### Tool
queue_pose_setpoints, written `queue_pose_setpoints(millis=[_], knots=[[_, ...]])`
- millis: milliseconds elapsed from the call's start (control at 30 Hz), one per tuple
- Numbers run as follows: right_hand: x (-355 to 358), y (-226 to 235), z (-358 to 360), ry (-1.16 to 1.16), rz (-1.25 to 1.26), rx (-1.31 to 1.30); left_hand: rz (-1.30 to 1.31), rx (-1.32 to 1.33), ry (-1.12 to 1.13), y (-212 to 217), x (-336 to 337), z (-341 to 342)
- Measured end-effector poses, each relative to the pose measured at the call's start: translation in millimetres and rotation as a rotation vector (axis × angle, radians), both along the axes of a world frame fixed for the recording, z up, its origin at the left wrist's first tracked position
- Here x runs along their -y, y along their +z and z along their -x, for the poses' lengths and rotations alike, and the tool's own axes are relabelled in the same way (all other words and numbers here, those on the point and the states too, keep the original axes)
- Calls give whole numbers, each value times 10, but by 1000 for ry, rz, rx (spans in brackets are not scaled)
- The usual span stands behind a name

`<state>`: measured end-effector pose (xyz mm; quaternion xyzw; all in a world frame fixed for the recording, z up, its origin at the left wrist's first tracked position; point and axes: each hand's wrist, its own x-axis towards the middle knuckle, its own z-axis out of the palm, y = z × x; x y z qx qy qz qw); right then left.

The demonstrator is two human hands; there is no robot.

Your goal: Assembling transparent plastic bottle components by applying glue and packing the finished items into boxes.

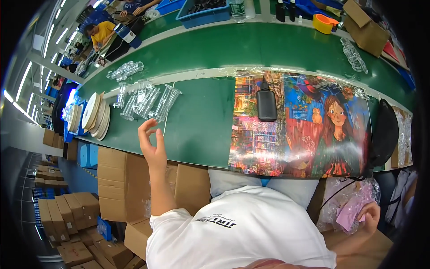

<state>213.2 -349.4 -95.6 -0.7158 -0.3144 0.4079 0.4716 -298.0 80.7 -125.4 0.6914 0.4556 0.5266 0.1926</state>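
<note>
My left hand [153,142] is raised at the table's front edge, its thumb apart from its curled fingers and nothing held. Just beyond it, several clear tube-shaped pieces [166,102] lie side by side on the green table. Down at my right side, my right hand [371,218] has its fingers bent onto a soft pink sheet [351,213], which lies among crumpled clear plastic bags [329,197]. A glossy illustrated mat [300,148] covers the table in front of me. On it rests a black bottle-shaped item [267,106] with a narrow tip.
White spools [96,117] stand at the table's left end. More clear pieces lie on the far strip [125,71] and at far right [354,56]. A blue bin [204,15], bottle [237,11] and yellow tape [324,23] sit at the back. An opened carton [112,179] is below left.
</note>
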Motion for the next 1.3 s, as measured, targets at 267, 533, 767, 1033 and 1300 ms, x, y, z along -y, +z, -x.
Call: queue_pose_setpoints(millis=[267,533,767,1033,1300], knots=[[-2994,93,1119,589,-345,1098,-92,-486,212,-158,-616,-106],[-4156,-283,1343,891,-699,1604,-78,-752,275,-241,-1011,-76],[-4183,-234,1261,844,-823,1538,313,-831,186,-85,-1175,-242],[-3920,-226,1267,84,-706,-265,100,-71,-351,-31,-1062,-1171],[-3695,-288,965,128,-716,-880,-243,-215,-629,60,-710,-1931]])
